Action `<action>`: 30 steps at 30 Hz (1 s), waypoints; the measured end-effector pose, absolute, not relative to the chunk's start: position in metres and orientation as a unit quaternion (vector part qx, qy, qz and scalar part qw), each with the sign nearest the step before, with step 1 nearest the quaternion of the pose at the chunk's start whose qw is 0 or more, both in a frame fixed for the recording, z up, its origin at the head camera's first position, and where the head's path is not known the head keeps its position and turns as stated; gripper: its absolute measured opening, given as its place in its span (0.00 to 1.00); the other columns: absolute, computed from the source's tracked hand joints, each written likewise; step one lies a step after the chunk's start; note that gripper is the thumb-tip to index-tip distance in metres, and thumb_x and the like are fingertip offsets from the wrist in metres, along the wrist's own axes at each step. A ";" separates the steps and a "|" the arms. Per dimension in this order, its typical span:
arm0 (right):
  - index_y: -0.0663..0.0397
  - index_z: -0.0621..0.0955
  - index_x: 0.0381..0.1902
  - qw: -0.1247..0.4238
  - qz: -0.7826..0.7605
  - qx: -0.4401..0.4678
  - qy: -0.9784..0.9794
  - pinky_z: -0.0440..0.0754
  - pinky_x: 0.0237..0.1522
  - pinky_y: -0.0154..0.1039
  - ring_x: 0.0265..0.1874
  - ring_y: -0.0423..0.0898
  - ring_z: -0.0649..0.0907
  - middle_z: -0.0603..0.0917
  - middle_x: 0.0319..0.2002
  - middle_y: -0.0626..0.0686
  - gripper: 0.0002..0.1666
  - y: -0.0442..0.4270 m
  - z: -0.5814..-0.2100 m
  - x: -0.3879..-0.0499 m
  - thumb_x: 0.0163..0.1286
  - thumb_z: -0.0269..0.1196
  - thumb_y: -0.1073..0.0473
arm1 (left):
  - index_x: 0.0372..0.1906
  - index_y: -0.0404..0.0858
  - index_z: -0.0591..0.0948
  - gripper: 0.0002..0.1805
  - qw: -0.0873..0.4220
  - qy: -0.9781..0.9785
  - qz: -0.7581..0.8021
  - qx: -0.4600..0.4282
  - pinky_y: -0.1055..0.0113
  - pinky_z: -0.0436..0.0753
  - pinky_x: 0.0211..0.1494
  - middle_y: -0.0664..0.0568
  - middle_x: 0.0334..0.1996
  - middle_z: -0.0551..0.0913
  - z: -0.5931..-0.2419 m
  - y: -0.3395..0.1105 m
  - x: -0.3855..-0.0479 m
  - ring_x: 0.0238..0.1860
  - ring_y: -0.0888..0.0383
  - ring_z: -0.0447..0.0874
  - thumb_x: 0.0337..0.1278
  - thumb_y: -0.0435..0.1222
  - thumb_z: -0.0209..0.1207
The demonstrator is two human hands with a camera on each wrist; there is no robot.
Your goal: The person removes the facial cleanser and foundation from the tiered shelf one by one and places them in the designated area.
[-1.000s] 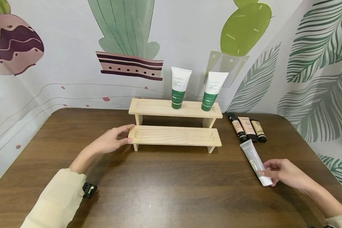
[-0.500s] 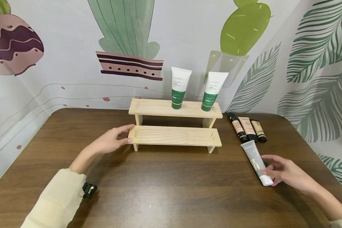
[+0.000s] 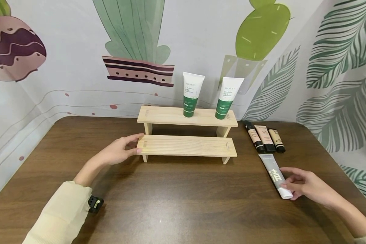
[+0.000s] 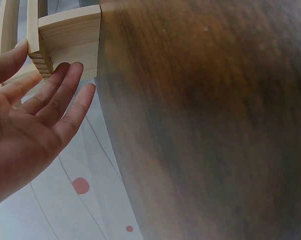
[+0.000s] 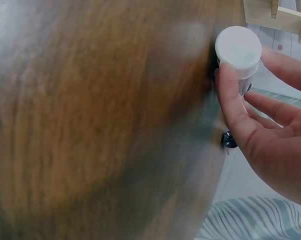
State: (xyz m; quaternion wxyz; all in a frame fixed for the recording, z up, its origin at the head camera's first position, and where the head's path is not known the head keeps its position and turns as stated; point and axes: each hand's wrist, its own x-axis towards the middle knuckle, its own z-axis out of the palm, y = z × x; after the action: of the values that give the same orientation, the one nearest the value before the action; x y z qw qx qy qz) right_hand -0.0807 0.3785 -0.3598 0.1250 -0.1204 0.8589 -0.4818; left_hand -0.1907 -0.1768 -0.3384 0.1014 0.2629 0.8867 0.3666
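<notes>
A two-tier wooden display stand (image 3: 186, 145) is at the table's back. My left hand (image 3: 117, 150) holds the left end of its lower board, thumb at the front corner and forefinger at the back one; the other fingers stay extended in the left wrist view. My right hand (image 3: 308, 186) pinches a grey squeeze tube (image 3: 273, 171) near its white cap (image 5: 238, 50), between thumb and fingers. The tube slants with its flat end away from me, low over or on the table; which, I cannot tell. Two white-and-green tubes, a left one (image 3: 191, 95) and a right one (image 3: 227, 98), stand on the upper board.
Several small cosmetic tubes lie side by side right of the stand: a black-and-beige one (image 3: 254, 137), a pink BB one (image 3: 264, 138) and a beige one (image 3: 276, 139). A patterned cloth (image 3: 79, 67) hangs behind the brown table (image 3: 170, 203).
The grey tube's flat end has come down and slightly toward me, and its label has turned to face up more. My left hand and the stand stay put.
</notes>
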 end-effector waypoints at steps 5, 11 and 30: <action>0.61 0.68 0.56 0.124 -0.475 -0.127 0.862 0.79 0.21 0.44 0.23 0.44 0.80 0.78 0.29 0.57 0.24 0.375 -0.359 -0.082 0.62 0.58 0.70 | 0.64 0.25 0.60 0.30 0.099 0.886 0.369 0.264 0.49 0.69 0.53 0.35 0.51 0.75 -0.339 -0.178 -0.191 0.52 0.45 0.73 0.61 0.33 0.55; 0.77 0.63 0.56 0.132 -0.468 -0.124 0.865 0.79 0.22 0.44 0.22 0.45 0.80 0.77 0.29 0.58 0.27 0.371 -0.357 -0.084 0.63 0.58 0.69 | 0.64 0.25 0.60 0.30 0.097 0.888 0.366 0.262 0.49 0.69 0.54 0.35 0.51 0.75 -0.340 -0.179 -0.191 0.52 0.45 0.73 0.61 0.32 0.55; 0.59 0.67 0.59 0.137 -0.466 -0.126 0.865 0.80 0.23 0.44 0.25 0.44 0.80 0.77 0.32 0.57 0.26 0.372 -0.354 -0.086 0.63 0.58 0.68 | 0.65 0.26 0.60 0.30 0.104 0.887 0.369 0.259 0.52 0.72 0.50 0.37 0.49 0.76 -0.340 -0.178 -0.191 0.50 0.46 0.74 0.61 0.33 0.55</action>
State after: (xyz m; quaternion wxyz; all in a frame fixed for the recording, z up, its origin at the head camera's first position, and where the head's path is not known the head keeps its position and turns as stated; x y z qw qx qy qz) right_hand -0.0861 0.3718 -0.3541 0.1374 -0.1264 0.8646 -0.4665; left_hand -0.1914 -0.1779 -0.3400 0.1040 0.2594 0.8866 0.3686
